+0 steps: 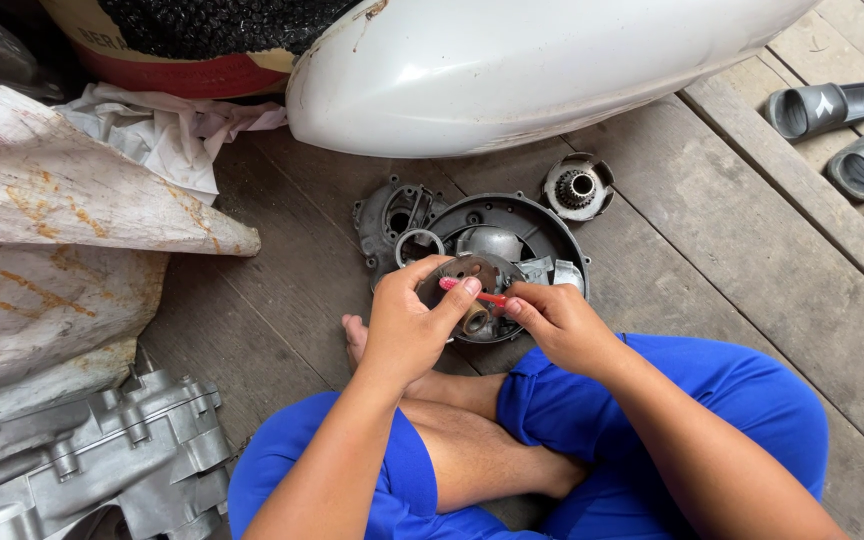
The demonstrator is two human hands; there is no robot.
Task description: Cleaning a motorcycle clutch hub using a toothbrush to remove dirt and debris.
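The left hand grips a round metal disc just above the dark engine cover on the plank floor — steadying it, it seems — while the right hand pinches a red-handled tool against its face.

Tool handle was red; round metal disc dull grey-brown; engine cover dark grey; shorts bright blue; body panel glossy white; sandals grey
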